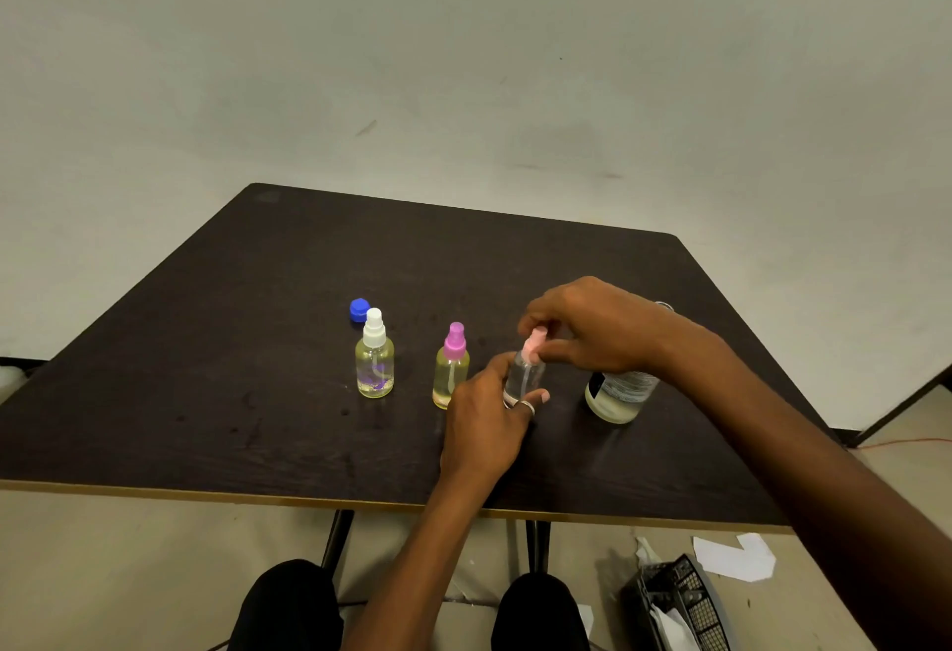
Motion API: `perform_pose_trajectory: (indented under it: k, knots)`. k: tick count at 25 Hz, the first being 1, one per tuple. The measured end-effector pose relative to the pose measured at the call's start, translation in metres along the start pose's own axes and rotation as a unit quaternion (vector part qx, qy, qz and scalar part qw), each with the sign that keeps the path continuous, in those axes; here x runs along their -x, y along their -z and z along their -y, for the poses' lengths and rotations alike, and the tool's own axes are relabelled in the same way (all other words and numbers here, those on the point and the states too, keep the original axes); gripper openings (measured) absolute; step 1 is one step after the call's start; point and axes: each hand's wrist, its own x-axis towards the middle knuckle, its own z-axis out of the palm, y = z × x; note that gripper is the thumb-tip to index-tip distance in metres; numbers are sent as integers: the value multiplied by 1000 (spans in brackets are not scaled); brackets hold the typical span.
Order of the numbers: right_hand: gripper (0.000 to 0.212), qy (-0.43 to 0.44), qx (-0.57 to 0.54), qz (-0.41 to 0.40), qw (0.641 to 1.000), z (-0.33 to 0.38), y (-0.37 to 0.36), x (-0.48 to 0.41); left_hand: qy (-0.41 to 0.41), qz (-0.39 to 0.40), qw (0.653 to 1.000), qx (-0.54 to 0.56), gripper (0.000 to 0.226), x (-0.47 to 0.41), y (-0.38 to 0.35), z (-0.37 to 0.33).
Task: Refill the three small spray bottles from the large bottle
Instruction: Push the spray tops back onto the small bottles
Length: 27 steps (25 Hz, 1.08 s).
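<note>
My left grip curls round the body of the clear spray bottle, which stands upright on the bench, near its front edge. My right grip pinches its pale pink spray top from above. To the left stand the white-topped bottle and the magenta-topped bottle, both holding yellowish liquid. The large bottle stands just to the right, partly hidden by my right wrist. A blue cap lies behind the white-topped bottle.

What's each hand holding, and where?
Both hold the rightmost small spray bottle: left hand grips its body, right hand pinches its pink spray top.
</note>
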Motion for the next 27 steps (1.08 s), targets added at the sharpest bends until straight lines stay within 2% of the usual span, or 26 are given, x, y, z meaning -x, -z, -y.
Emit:
perform_pose_trajectory:
  k: [4,10,21,27]
  knots:
    - [30,27,-19,19,999,-1,3,-1,0,-1,1000,7,42,1,0,0]
    - [19,19,-27,19,999,0,-3,-4,-6,-4,1000,-1,45,1,0,0]
    - [17,-18,-56,-6,998,5,-9,1,-6,1,1000,14,45,-1,-3,6]
    - [16,-45,-81,-46,995,8,-16,7,-3,-4,1000,14,44,-1,-4,5]
